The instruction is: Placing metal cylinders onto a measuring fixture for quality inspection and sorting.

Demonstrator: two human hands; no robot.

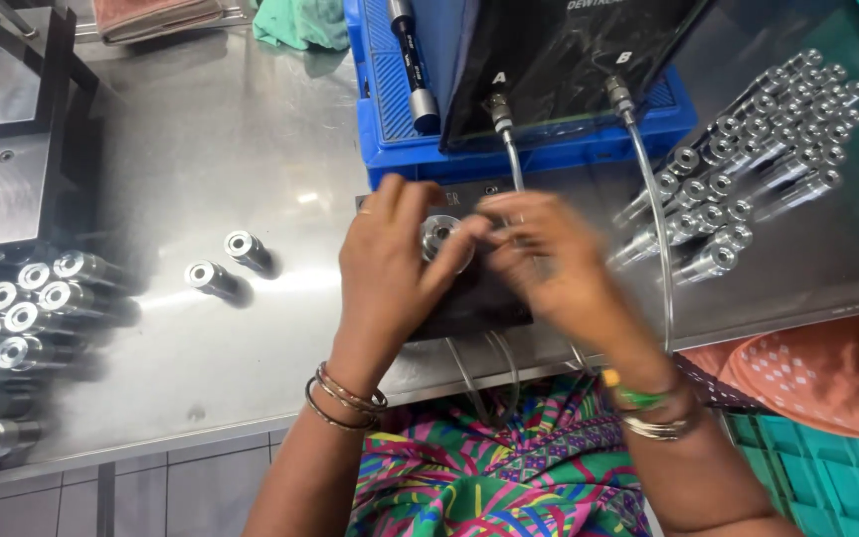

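Both hands, left (387, 267) and right (541, 261), pinch one sleeve (439, 237) on the fixture (469, 298) at the table's (251, 149) front edge; sleeve batches (7, 328) flank both ends.

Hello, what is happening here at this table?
A person holds a small metal cylinder with both hands, left hand and right hand, over a dark block on a steel table. Two similar cylinders stand alone; many more stand grouped at left and right.
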